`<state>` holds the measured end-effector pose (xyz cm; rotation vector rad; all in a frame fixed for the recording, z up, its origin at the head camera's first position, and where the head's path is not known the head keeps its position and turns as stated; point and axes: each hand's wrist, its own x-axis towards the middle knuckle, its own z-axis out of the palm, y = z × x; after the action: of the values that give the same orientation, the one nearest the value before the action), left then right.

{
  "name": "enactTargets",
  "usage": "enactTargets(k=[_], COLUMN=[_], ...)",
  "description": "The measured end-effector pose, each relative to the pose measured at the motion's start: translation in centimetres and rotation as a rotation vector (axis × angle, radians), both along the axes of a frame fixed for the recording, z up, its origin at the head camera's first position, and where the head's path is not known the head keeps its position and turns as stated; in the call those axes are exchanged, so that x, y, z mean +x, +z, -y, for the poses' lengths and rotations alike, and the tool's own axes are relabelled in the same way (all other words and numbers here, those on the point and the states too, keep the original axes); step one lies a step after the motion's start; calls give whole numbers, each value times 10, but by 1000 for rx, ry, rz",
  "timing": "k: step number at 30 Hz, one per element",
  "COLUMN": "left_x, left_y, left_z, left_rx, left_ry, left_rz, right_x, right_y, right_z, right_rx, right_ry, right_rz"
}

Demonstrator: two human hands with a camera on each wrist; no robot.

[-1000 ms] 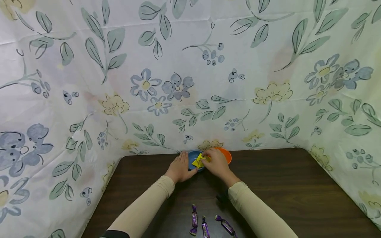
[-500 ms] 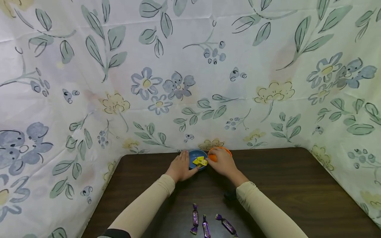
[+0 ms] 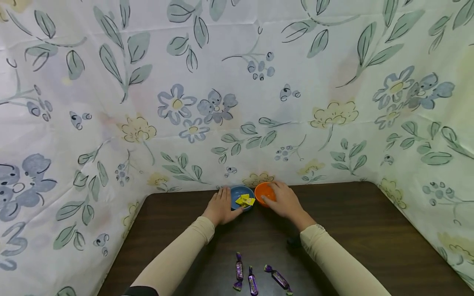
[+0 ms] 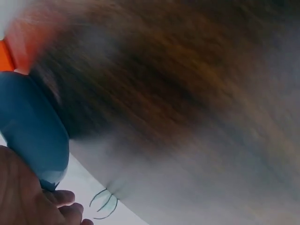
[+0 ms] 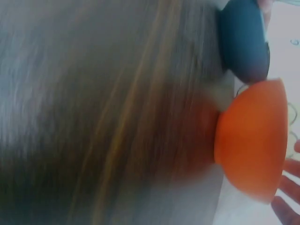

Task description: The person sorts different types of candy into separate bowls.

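Observation:
A blue bowl point(image 3: 235, 196) stands at the far edge of the table, holding several yellow-wrapped candies point(image 3: 245, 200). My left hand point(image 3: 219, 207) lies against its left side, fingers straight and thumb along the near rim. Touching or almost touching it on the right is an orange bowl point(image 3: 263, 190), in which I see no contents. My right hand point(image 3: 286, 201) rests at that bowl's right rim, fingers loosely extended, thumb over the near side. Spread fingers point(image 5: 291, 187) show by the orange rim in the right wrist view. The left wrist view has the blue bowl's outer wall point(image 4: 35, 126).
Three purple-wrapped candies, a left one point(image 3: 239, 272), a middle one point(image 3: 253, 281) and a right one point(image 3: 278, 279), lie near the front of the dark wooden table point(image 3: 370, 238). Floral cloth point(image 3: 237, 102) hangs behind and at both sides. Something dark point(image 3: 294, 241) is by the right wrist.
My right hand has moved right, from the yellow candies in the blue bowl to the orange bowl's right rim. The left hand keeps its place by the blue bowl. The head view shifts slightly.

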<state>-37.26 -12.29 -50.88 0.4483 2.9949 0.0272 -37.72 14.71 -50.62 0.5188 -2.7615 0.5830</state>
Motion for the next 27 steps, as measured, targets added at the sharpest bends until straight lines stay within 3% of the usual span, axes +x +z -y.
enactTargets(k=[6, 12, 18, 27], left_x=[1, 9, 29, 65], left_y=[-4, 0, 6, 6], left_z=[6, 12, 16, 14], left_rx=[-14, -19, 29, 154], left_ry=[6, -5, -46, -101], left_rz=[-68, -148, -155, -125], right_x=[-4, -8, -10, -10], right_y=[-6, -12, -17, -22], right_z=[-10, -19, -26, -33], right_rx=[63, 84, 77, 89], right_ry=[0, 9, 21, 26], right_rz=[61, 144, 202, 206])
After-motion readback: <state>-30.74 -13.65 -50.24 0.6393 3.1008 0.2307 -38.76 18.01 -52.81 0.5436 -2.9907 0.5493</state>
